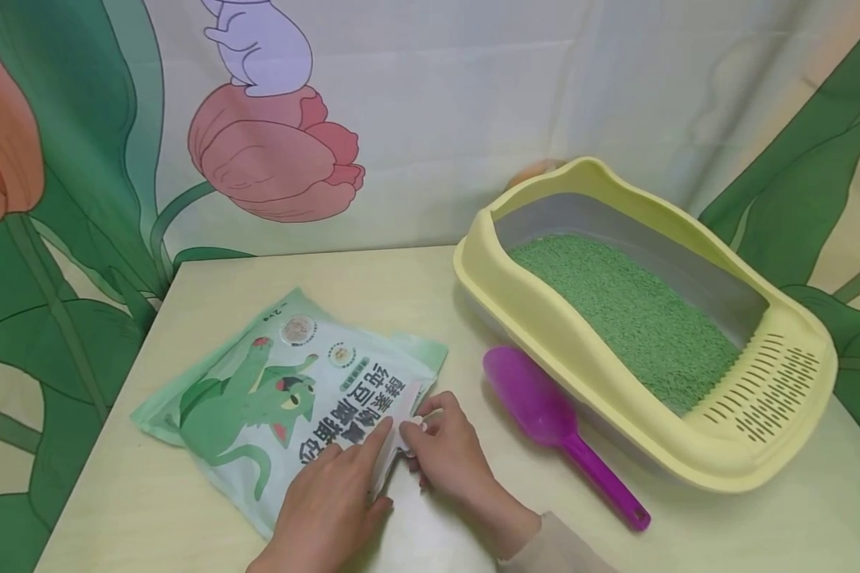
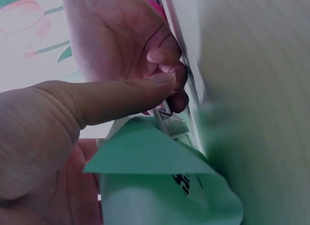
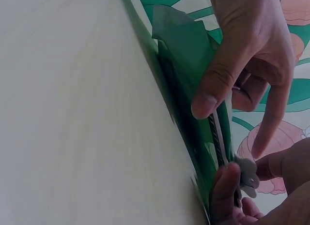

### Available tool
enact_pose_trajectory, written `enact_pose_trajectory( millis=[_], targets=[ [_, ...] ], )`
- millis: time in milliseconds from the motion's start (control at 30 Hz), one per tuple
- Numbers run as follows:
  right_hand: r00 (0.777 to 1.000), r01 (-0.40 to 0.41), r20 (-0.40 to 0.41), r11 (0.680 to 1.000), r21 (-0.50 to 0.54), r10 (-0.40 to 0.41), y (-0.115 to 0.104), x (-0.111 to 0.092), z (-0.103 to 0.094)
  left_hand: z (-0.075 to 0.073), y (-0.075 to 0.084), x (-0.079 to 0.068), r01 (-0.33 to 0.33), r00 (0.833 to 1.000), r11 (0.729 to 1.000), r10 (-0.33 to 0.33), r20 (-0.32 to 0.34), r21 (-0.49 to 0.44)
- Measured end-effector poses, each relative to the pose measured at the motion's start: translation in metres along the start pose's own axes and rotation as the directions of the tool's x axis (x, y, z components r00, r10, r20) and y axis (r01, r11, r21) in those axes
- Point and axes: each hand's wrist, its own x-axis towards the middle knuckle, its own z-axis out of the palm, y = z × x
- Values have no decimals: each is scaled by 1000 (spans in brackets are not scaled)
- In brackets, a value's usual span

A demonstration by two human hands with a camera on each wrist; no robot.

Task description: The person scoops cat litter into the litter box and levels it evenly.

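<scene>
A pale green and white cat litter bag [image 1: 258, 390] with a green cat print lies flat on the table. My left hand [image 1: 330, 501] holds its near right edge, index finger stretched over the top and thumb [image 3: 215, 89] against the side. At that same edge, my right hand [image 1: 451, 458] pinches a small grey-white, cloud-shaped cutter [image 3: 248, 175] between thumb and fingers. Its blade cannot be seen. In the left wrist view a green corner flap [image 2: 145, 150] of the bag stands out beside the hands.
Right of the hands lies a purple scoop [image 1: 537, 402] on the table [image 1: 373, 278]. Behind it stands a yellow-rimmed litter box [image 1: 576, 338] with green litter pellets [image 1: 616, 310] inside. A curtain with printed flowers [image 1: 272, 151] hangs along the table's back edge.
</scene>
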Motion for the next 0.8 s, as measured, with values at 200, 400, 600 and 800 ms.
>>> enact_pose_trajectory(
  millis=[200, 400, 600, 800],
  targets=[
    [997, 31, -70, 992, -125, -40, -1, -1, -5, 0, -1, 0, -4, 1000, 1000, 4, -8, -11],
    [995, 38, -84, 985, -168, -53, -3, -3, -7, 1, -1, 1, 23, 1000, 999, -23, 10, -33],
    [993, 38, -102, 982, -186, -57, -2, -2, -9, 1, -1, 1, 31, 999, 999, -30, 19, -42],
    [995, 35, -85, 985, -170, -50, -1, -2, -10, 2, 0, 1, 28, 1000, 999, -27, 7, -36]
  ],
)
